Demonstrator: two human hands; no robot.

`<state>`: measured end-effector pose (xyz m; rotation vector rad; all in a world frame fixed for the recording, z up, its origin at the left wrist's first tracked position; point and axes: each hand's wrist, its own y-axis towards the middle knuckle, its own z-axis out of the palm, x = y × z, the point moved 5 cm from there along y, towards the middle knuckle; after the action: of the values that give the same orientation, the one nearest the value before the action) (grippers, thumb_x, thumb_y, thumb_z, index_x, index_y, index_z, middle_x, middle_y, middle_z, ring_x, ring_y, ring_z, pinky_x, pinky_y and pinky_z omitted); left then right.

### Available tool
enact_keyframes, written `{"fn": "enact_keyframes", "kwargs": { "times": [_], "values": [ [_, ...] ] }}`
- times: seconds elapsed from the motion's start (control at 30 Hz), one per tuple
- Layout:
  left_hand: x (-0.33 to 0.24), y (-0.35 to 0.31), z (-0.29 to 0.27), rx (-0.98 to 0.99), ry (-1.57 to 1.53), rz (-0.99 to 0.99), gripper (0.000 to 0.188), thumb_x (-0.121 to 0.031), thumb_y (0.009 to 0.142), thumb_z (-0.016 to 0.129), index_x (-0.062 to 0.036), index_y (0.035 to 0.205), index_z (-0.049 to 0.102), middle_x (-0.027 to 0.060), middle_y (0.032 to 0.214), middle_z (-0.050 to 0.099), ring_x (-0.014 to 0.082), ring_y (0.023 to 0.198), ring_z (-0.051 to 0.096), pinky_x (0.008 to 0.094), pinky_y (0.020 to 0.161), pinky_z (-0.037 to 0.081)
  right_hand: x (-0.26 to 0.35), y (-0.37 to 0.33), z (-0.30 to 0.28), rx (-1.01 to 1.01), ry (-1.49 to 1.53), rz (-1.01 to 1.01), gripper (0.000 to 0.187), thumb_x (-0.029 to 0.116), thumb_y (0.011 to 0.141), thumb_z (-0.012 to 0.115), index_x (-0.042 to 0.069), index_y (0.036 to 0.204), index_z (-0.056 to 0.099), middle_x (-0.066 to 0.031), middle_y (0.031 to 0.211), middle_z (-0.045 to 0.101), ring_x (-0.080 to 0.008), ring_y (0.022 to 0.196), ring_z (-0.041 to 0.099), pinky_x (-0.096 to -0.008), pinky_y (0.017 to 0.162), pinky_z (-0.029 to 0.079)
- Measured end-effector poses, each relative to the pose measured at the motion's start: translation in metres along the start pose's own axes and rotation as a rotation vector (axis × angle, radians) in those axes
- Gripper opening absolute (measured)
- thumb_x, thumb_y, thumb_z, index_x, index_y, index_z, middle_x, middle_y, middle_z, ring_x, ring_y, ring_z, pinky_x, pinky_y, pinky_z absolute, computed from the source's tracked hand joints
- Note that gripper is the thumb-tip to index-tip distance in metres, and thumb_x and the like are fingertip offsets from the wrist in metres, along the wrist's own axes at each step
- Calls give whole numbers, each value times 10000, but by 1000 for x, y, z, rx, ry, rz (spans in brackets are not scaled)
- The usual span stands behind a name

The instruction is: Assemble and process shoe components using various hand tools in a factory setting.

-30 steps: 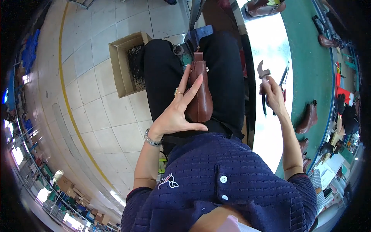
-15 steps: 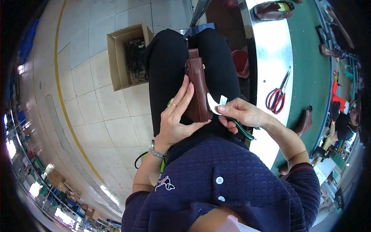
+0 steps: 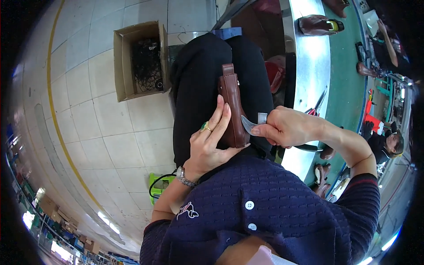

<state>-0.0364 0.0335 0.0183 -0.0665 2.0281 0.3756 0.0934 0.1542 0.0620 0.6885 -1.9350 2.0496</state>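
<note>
A brown leather boot (image 3: 230, 101), narrow, with a loop-like tab at its far end, lies over my lap. My left hand (image 3: 207, 143) is closed around its left side, two fingers stretched along the leather and the thumb at its near end. In my right hand (image 3: 287, 128) is a curved-blade cutter (image 3: 248, 124) with a dark green handle, which comes out below the palm. Its blade is against or very close to the boot's right side. Beside the thumb a small grey-white tab (image 3: 262, 118) sticks up; I cannot tell what it belongs to.
A cardboard box (image 3: 118, 66) with black tangled material stands on the floor to the left. To the right runs a metal ledge (image 3: 304, 57) with red-handled scissors (image 3: 312, 111), partly hidden. Beyond it, a green belt (image 3: 344, 48) carries brown shoes. Another person (image 3: 391, 143) sits past it.
The boot has shifted slightly right and nearer. My right hand has turned over, its back now up, covering most of the handle. The blade stays beside the boot.
</note>
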Motion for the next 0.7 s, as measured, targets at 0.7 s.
{"fn": "enact_keyframes", "kwargs": {
  "times": [0.7],
  "values": [
    [-10, 1, 8, -18, -113, -122, 953, -204, 574, 911, 29, 1380, 458, 242, 1457, 398, 316, 1262, 520, 362, 992, 490, -42, 0, 34, -155, 502, -107, 639, 578, 962, 456, 67, 593, 564, 8, 510, 501, -104, 452, 551, -233, 441, 437]
  ]
}}
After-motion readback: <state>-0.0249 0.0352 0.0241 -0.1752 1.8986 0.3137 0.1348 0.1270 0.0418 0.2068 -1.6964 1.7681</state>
